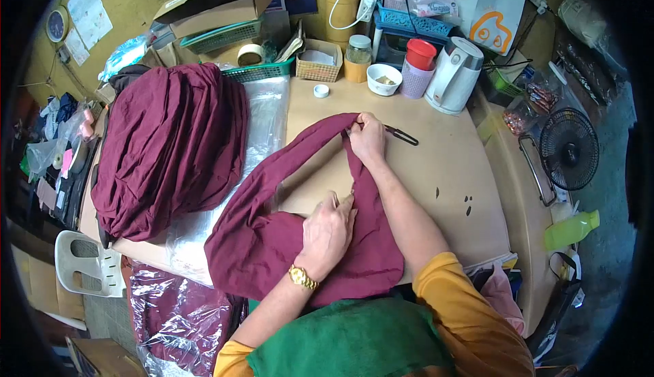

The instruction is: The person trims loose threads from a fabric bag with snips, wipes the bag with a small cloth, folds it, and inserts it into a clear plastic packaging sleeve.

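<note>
A maroon cloth piece [286, 241] lies in front of me, with its upper part forming a long loop over the table. At the top of this loop, my right hand [368, 138] is closed on the cloth. My left hand [327, 230], with a gold watch at the wrist, pinches the loop's right-hand edge lower down. A black looped tool [403, 135], perhaps thread snips, sticks out beside my right hand. Its other end is hidden, and I cannot tell whether the hand holds it.
A tall pile of maroon cloth [170, 145] stands at left on clear plastic [266, 118]. Along the back are a basket [319, 70], a jar [357, 57], a white bowl [383, 79], a red-lidded cup [417, 74] and a kettle [455, 77]. At right stands a black fan [569, 149].
</note>
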Demonstrator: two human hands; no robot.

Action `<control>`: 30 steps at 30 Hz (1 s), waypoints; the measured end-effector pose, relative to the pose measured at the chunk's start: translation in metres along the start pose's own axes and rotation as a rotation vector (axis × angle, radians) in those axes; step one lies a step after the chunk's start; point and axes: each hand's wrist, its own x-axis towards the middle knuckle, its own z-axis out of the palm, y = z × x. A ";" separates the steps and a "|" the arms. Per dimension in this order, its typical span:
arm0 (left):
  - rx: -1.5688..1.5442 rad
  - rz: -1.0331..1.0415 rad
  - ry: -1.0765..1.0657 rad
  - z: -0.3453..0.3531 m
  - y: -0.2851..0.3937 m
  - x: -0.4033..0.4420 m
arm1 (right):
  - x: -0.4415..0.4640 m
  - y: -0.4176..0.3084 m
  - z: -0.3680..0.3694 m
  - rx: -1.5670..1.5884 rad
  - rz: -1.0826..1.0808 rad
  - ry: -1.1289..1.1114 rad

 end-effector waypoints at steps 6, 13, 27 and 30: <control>0.244 0.037 -0.188 0.034 -0.015 -0.028 | -0.009 0.012 0.034 -0.139 -0.034 -0.126; 0.152 0.009 -0.225 0.032 -0.020 -0.026 | -0.030 -0.042 -0.068 -0.128 -0.260 -0.412; 0.080 -0.027 -0.208 0.034 -0.019 -0.025 | -0.124 -0.013 -0.076 -0.356 -0.437 -0.386; 0.113 -0.002 -0.179 0.036 -0.022 -0.024 | -0.113 -0.011 -0.059 -0.348 -0.495 -0.273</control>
